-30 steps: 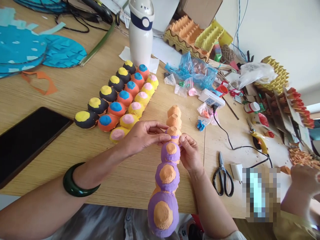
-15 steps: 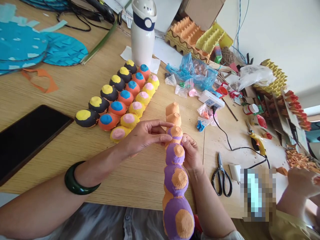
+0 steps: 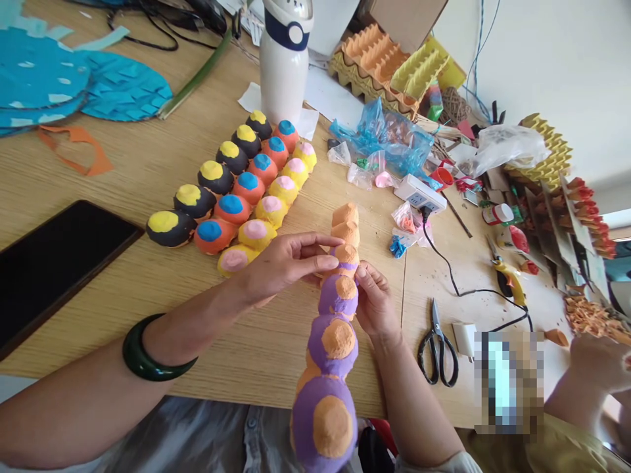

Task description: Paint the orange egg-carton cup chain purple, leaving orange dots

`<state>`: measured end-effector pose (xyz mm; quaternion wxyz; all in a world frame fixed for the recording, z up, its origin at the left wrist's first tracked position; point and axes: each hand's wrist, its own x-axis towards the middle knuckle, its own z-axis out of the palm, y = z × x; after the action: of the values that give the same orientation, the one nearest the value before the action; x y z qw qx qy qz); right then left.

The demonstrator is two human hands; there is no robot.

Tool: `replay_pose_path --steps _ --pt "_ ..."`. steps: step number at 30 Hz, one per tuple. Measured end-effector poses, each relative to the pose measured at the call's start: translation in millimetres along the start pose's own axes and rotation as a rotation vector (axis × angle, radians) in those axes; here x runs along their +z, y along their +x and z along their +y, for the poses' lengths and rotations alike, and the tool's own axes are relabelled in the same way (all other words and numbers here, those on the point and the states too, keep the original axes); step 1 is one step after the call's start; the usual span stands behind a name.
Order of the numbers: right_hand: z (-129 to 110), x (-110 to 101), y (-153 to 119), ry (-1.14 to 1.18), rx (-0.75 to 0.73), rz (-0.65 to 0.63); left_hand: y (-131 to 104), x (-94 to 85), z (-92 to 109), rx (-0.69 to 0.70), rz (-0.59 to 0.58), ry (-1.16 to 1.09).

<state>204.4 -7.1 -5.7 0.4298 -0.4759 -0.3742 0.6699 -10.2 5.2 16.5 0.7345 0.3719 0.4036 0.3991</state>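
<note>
An orange egg-carton strip [image 3: 339, 338], its nearer bumps covered in purple around orange tops, extends from the bottom edge away over the table. My left hand [image 3: 280, 266] has its fingertips on the third bump from the far end, where a thin purple band shows. On the strip's right side, my right hand [image 3: 377, 299] pinches the edge with thumb and curled fingers. The two farthest bumps are plain orange. Left of it lie three finished-looking strips: black with yellow tops [image 3: 194, 200], orange with blue tops [image 3: 231, 207] and yellow with pink tops [image 3: 271, 203].
A phone [image 3: 59, 263] lies at left, a white bottle [image 3: 284, 72] stands behind the strips. Scissors [image 3: 436, 348], a power strip [image 3: 419, 194] with its cable, and a glue gun [image 3: 510, 282] are at right. Another person's hand [image 3: 599, 361] is at far right.
The near end of the purple and orange strip has swung left. Both hands remain at nearly the same place on it, and the view has shifted slightly.
</note>
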Motion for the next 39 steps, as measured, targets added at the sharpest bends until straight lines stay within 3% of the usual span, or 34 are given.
replay_pose_path --steps 5,18,26,33,39 --pt "-3 1 -1 -0.012 -0.025 0.006 0 -2.3 6 -0.036 -0.070 0.011" --pt "1 3 -3 -0.209 -0.179 -0.028 6 -4.9 -2 -0.005 0.006 0.193" --pt "0 15 -6 -0.265 -0.176 -0.029 6 -4.2 -9 0.041 0.063 0.247" --pt "0 13 -3 -0.205 -0.134 -0.004 8 -5.8 -3 -0.008 0.033 0.294" --pt "2 14 -3 -0.245 -0.145 -0.023 11 -4.3 -17 0.020 0.050 0.270"
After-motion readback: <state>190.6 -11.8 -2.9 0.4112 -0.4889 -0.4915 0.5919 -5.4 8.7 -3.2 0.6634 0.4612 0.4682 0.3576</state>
